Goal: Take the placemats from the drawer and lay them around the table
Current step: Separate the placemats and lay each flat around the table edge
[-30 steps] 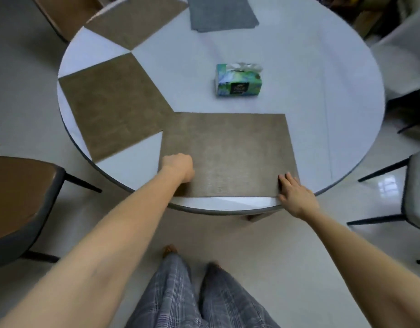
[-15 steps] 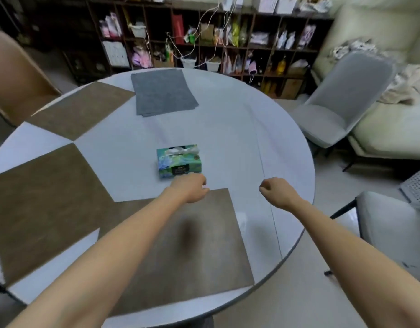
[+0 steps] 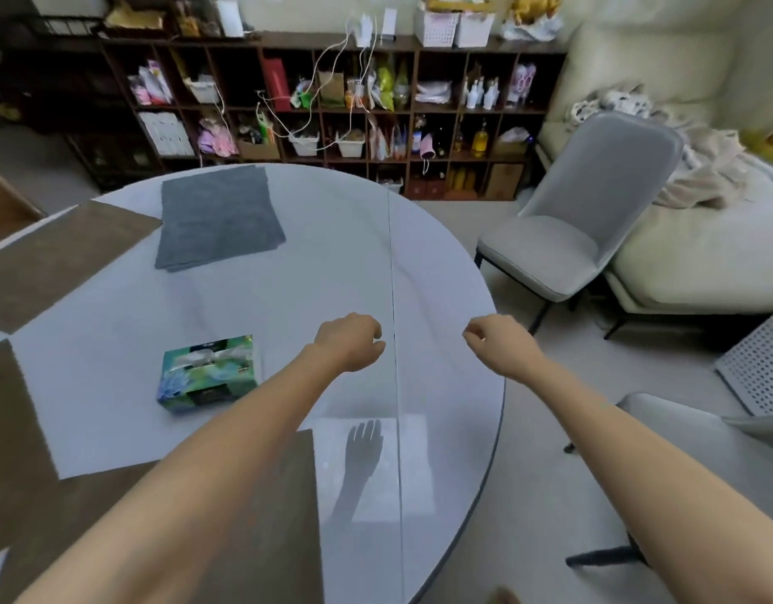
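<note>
The round white table (image 3: 332, 263) carries three brown placemats: one at its near edge (image 3: 284, 529), partly under my left forearm, one at the left edge (image 3: 10, 429), and one further back on the left (image 3: 62, 255). A grey placemat stack (image 3: 217, 215) lies at the far side. My left hand (image 3: 350, 342) hovers over the bare right half of the table, fingers loosely curled, holding nothing. My right hand (image 3: 498, 344) hangs beside it near the table's right rim, also loosely curled and holding nothing. Neither hand touches a mat.
A green tissue box (image 3: 208, 374) sits mid-table, left of my left arm. A grey chair (image 3: 585, 220) and a cream sofa (image 3: 702, 263) stand to the right. A cluttered dark shelf (image 3: 332, 102) lines the back wall. A white perforated basket (image 3: 759, 368) is far right.
Both hands have lifted off the near brown placemat, which stays flat on the table, and moved forward over the table's right side. The view has swung up and to the right.
</note>
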